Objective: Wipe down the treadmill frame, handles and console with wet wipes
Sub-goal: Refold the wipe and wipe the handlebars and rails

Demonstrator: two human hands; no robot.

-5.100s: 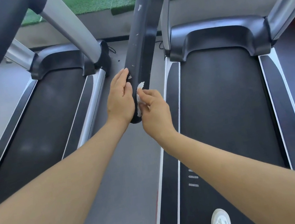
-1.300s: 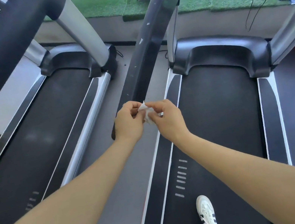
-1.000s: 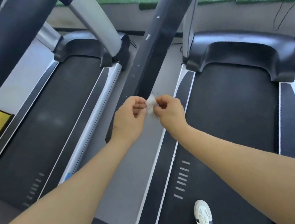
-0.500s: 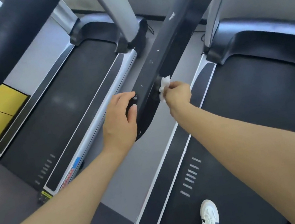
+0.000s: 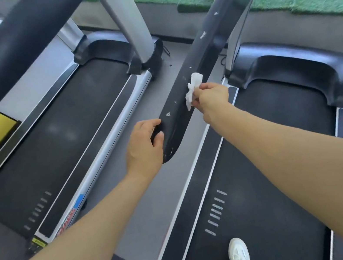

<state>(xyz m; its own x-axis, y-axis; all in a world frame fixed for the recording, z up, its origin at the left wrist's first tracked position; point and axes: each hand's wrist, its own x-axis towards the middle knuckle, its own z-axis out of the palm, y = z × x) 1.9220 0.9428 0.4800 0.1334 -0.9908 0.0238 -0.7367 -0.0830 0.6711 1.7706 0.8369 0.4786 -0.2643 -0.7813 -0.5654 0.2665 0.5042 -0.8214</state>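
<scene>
Because the crumpled white wet wipe (image 5: 193,90) is limp and light, the right hand (image 5: 211,96) pinches it at its near end, pressing it to the long black rigid treadmill handle (image 5: 186,102); the left hand (image 5: 145,147) curls round the handle's end below, steadying.
</scene>
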